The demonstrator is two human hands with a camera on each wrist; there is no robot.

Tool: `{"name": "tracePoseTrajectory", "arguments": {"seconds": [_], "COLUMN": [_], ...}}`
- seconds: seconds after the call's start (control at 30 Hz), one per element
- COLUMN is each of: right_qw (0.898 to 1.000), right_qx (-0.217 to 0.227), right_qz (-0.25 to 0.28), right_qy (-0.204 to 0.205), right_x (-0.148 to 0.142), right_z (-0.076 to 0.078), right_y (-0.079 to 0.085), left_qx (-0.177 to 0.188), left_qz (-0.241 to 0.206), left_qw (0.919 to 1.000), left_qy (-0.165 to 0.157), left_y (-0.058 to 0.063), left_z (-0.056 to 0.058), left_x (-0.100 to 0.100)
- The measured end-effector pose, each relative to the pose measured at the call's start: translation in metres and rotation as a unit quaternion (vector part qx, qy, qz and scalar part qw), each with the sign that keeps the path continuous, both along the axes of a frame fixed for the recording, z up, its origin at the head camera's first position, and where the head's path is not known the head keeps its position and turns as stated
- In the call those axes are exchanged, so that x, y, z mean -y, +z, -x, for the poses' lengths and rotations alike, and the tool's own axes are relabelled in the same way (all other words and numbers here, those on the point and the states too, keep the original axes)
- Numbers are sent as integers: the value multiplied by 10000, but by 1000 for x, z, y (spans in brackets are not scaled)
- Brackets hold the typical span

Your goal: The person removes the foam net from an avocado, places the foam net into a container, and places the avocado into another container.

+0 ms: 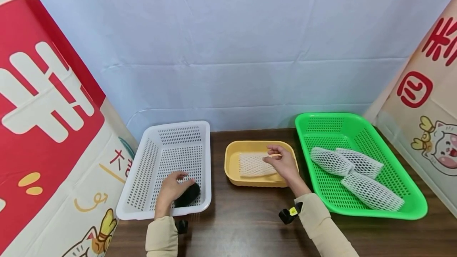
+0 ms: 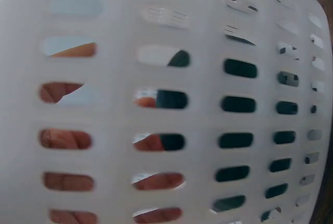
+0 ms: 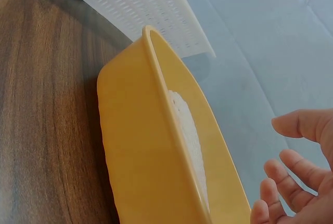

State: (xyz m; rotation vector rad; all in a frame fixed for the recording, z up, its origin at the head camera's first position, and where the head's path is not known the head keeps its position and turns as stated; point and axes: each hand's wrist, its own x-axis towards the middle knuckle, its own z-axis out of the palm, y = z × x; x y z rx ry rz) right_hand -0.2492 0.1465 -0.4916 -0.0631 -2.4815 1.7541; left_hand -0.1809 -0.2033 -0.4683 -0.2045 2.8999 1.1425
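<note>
My left hand [image 1: 173, 187] reaches into a white basket [image 1: 206, 158], its thumb at the upper edge of a dark, rounded object [image 1: 188, 196]. Bare basket shows between the thumb and the forefinger. In the left wrist view, dark green patches of this object [image 2: 237, 104] appear through the basket's slots; its kind cannot be told. Above the right part of a yellow tray [image 1: 228, 165] is my right hand [image 1: 283, 164], its thumb and fingers apart with nothing between them. A white foam net sleeve [image 1: 251, 165] lies in this tray.
On the right stands a green basket [image 1: 303, 130] with three white foam net sleeves [image 1: 373, 191] in it. All the containers rest on a dark wooden table [image 1: 246, 221]. Behind them hangs a pale cloth [image 1: 232, 50], and printed cloths hang at both sides.
</note>
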Motion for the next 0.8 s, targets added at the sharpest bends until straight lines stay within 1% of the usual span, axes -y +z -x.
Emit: {"name": "tracePoseTrajectory", "arguments": {"seconds": [0.07, 0.13, 0.2, 0.23, 0.3, 0.37, 0.4, 0.47, 0.6, 0.63, 0.7, 0.73, 0.8], "right_qw": [9998, 9991, 9990, 9985, 9985, 9981, 9975, 9972, 9954, 9948, 9939, 9933, 9921], "right_qx": [-209, -420, -451, -515, -535, -607, -673, -741, -955, -979, -1069, -1120, -1225], "right_qz": [-25, 9, 62, 137, 65, -32, 77, -71, -98, -251, -263, -276, -252], "right_qy": [-30, -33, 7, 93, 102, 88, 193, 90, 44, -99, -113, -116, -125], "right_x": [-4, -8, -8, -8, -9, -11, -12, -14, -18, -20, -22, -24, -27], "right_z": [9, 16, 14, 11, 9, 10, 6, 10, 14, 20, 24, 26, 30], "right_y": [-17, -30, -28, -23, -20, -20, -15, -22, -32, -42, -48, -52, -59], "left_qx": [-199, -336, -461, -505, -555, -689, -766, -963, -1469, -1599, -1924, -2103, -2291], "left_qz": [-39, -168, -365, -440, -610, -734, -782, -900, -1121, -1162, -1149, -1182, -1258], "left_qw": [9997, 9989, 9975, 9967, 9950, 9927, 9915, 9884, 9790, 9763, 9703, 9663, 9610], "left_qy": [127, 274, 397, 461, 571, 663, 702, 750, 856, 884, 911, 897, 898], "left_y": [2, 4, 6, 7, 9, 10, 10, 11, 11, 11, 2, -5, -9], "left_z": [1, 1, 2, 2, 1, 2, 2, 2, 1, 1, 4, 7, 9], "left_x": [-1, -1, -2, -2, -3, -5, -6, -10, -16, -18, -18, -17, -17]}}
